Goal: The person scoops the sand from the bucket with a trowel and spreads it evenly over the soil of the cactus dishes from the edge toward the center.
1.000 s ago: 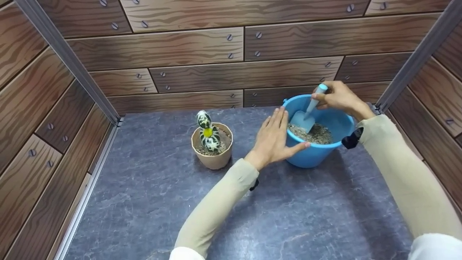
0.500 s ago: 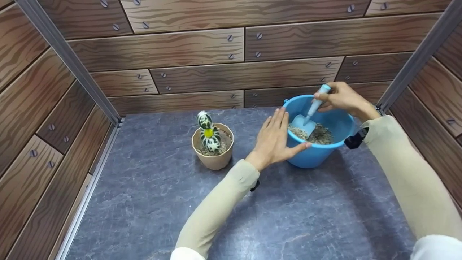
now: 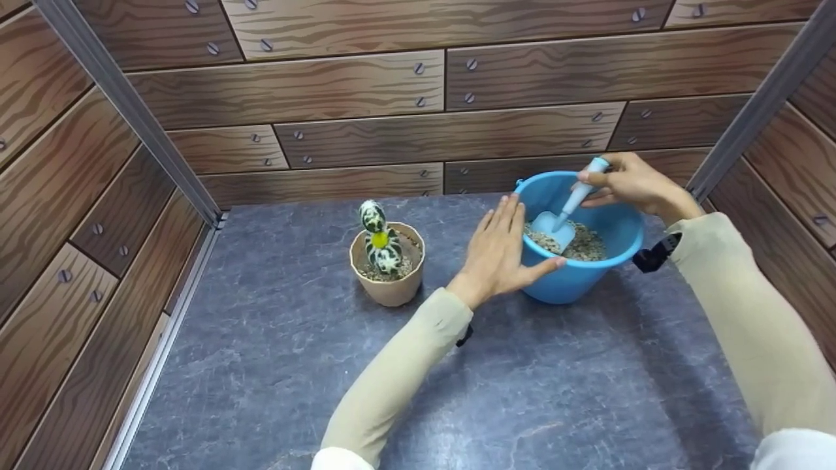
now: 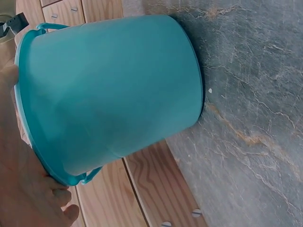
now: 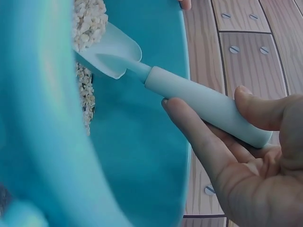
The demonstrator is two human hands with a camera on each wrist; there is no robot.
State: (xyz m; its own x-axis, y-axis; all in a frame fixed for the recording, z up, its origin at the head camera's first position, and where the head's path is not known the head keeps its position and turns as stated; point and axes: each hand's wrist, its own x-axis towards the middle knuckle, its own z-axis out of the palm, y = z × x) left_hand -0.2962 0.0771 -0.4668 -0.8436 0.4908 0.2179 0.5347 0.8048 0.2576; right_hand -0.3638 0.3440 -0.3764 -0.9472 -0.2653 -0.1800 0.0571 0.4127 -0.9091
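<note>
My right hand [image 3: 633, 186] holds a light blue hand trowel [image 5: 203, 101] by its handle, thumb on one side and fingers on the other. The trowel's blade sits inside a blue bucket [image 3: 562, 284], with pale gravel [image 5: 90, 21] heaped on it in the right wrist view. More gravel lies in the bottom of the bucket. Against the bucket's left rim rests my left hand [image 3: 496, 251], its fingers straight and thumb spread along the near side. From the left wrist view, the bucket's outer wall [image 4: 113, 90] shows, and the hand touches its rim.
A tan pot [image 3: 392, 292] with a striped cactus [image 3: 384, 251] bearing a yellow flower stands left of the bucket on the grey marbled table [image 3: 274, 352]. Wood-patterned walls [image 3: 353, 140] with metal corner posts enclose the back and sides.
My right hand has shifted slightly right and down, and the trowel leans over more. Its blade now carries gravel at the bucket's left side. My left hand stays at the rim.
</note>
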